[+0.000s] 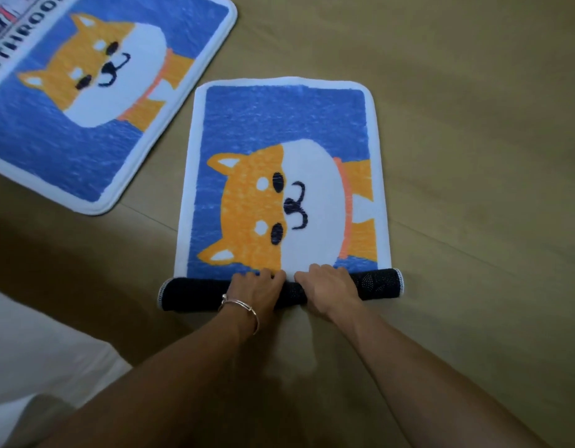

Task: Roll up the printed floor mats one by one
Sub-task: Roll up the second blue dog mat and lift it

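Fingers [267,273] of left hand [257,288], right hand [328,286] grip 1 part-rolled mat [279,124]; 2 flat: dog mat [53,143], lettered mat [18,30].

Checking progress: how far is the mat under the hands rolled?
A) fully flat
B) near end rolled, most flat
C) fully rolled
B: left hand and right hand grip a dark roll at the near end; the dog mat beyond lies flat.

3 mats lie on the floor [457,124]. The near mat [279,124] lies in the middle, its near end wound into a roll [376,282] across its width. The left hand [257,286] and right hand [328,286] grip the roll's middle, side by side. A second mat [102,140] lies flat far left, apart; a third mat [18,33] adjoins its far-left side.
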### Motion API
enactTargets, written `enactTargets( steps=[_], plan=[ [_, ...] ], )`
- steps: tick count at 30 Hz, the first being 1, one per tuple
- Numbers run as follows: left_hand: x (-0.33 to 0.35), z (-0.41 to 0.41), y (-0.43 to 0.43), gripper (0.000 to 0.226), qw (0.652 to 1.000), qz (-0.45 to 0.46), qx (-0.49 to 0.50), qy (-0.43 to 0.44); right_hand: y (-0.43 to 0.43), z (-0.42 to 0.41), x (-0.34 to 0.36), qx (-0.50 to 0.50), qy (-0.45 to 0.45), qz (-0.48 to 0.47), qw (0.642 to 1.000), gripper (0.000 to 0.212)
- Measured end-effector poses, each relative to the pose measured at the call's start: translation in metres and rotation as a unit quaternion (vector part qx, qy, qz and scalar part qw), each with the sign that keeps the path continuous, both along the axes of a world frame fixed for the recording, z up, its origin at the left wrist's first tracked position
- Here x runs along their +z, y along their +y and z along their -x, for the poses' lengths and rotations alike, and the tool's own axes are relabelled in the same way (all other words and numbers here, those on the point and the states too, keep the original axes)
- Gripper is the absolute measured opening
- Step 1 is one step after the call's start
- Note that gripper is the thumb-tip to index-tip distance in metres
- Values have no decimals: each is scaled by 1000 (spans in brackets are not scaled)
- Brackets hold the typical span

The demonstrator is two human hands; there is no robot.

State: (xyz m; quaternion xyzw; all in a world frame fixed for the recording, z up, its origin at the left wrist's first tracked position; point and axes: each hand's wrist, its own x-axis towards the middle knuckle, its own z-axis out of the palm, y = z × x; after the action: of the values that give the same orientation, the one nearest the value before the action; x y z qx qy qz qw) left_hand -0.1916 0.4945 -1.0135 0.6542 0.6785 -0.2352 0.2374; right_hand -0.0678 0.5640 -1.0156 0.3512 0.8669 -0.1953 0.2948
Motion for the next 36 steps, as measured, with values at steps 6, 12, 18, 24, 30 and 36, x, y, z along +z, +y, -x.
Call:
enactTargets(
  steps=[6, 12, 18, 24, 30, 36],
  plan=[
    [0, 13, 22, 25, 996, 75, -4, -55, -8, -2, 0, -4, 33, -43, 999, 30],
    [4, 17, -5, 41, 997, -69, -34, -24, 12, 7, 3, -21, -9, 77, 997, 23],
    [2, 22, 6, 22, 998, 45, 0, -44, -20, -2, 1, 14, 67, -66, 996, 33],
    [1, 11, -13, 35, 995, -93, -31, -1, -7, 4, -1, 4, 13, -8, 1000, 24],
    [5, 16, 6, 21, 997, 37, 33, -51, -11, 5, 4, 37, 35, -54, 997, 31],
    [10, 19, 6, 33, 999, 2, 4, -41, -5, 6, 1, -11, 19, -36, 999, 14]
  ],
)
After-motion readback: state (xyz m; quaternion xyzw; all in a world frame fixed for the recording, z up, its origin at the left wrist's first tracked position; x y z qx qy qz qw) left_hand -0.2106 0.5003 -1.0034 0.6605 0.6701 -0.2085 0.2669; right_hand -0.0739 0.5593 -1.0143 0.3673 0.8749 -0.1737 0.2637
